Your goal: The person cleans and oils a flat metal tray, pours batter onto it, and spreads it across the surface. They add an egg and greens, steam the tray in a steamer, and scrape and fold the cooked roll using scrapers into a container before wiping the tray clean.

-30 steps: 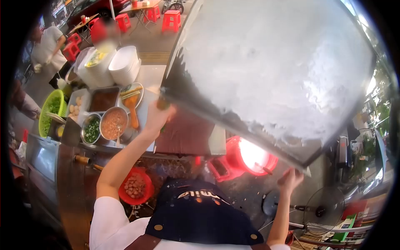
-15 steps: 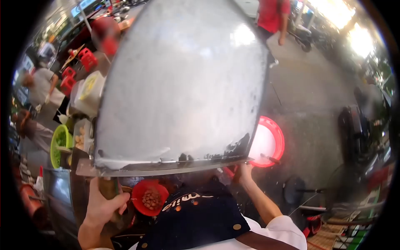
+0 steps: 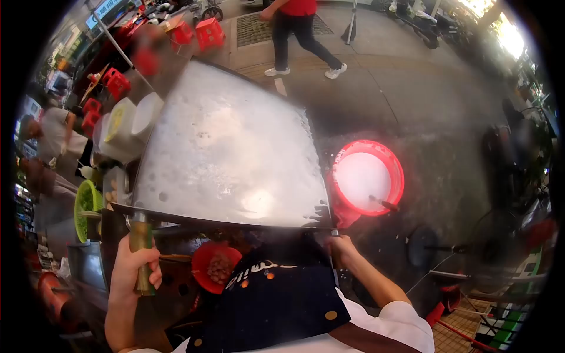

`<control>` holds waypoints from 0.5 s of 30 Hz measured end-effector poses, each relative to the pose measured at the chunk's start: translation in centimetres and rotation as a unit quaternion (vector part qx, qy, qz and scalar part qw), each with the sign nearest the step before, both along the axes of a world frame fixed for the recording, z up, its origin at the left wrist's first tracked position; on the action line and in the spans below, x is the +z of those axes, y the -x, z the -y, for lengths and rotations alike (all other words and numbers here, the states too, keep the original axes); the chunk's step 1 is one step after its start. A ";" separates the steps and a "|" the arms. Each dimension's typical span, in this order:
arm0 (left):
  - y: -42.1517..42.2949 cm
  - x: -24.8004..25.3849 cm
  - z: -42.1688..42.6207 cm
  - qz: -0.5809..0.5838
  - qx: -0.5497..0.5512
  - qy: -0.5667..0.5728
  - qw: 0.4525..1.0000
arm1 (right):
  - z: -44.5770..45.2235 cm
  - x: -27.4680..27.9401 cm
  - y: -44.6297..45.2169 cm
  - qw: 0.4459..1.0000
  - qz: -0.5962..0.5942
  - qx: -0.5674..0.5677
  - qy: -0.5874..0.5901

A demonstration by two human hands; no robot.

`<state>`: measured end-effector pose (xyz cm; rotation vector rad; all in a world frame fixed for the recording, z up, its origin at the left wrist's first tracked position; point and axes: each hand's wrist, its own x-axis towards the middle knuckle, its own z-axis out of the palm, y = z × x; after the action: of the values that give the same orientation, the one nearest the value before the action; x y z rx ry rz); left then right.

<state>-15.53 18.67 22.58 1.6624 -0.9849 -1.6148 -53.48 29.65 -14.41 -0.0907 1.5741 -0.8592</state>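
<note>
A wide metal tray (image 3: 229, 153) coated with wet white liquid is in front of me. My left hand (image 3: 134, 265) is closed around a worn wooden handle (image 3: 141, 256) at the tray's near left corner. At the near right corner, my right hand (image 3: 342, 250) grips a part of the tray that is mostly hidden behind the fingers. Just right of the tray stands a red bucket (image 3: 402, 176) of white liquid, with a ladle handle (image 3: 385, 203) sticking out. Below the tray, a red bowl (image 3: 203, 276) holds small brownish pieces, perhaps eggs or nuts.
To the left are a green basket (image 3: 79, 217) with greens, white tubs (image 3: 120, 126) and a dark metal unit (image 3: 87, 262). Red stools (image 3: 209, 33) stand farther off. Someone in a red top (image 3: 299, 7) walks past ahead; another person (image 3: 56, 132) is at left.
The tray has come down from a raised, steeper tilt and lies flatter, with white liquid spread across it. Both hands still hold it. The person in red has moved left.
</note>
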 end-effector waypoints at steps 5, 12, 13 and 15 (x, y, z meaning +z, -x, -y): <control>-1.4 -0.3 1.0 -0.032 0.013 -0.012 0.999 | 0.3 3.3 1.3 0.999 0.036 -0.006 0.021; -7.3 -0.5 9.0 -0.187 0.043 -0.102 0.976 | 3.7 19.7 7.6 0.951 0.280 -0.068 0.116; -8.5 -2.2 10.7 -0.222 0.038 -0.120 0.967 | 5.3 21.8 7.6 0.932 0.327 -0.074 0.140; -9.1 -5.6 11.7 -0.282 0.072 -0.164 0.943 | 7.7 25.6 6.6 0.936 0.296 -0.095 0.162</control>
<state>-6.47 7.01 16.99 1.2976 -0.3104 -2.0655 -60.08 22.00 11.15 0.0841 0.8770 -1.1658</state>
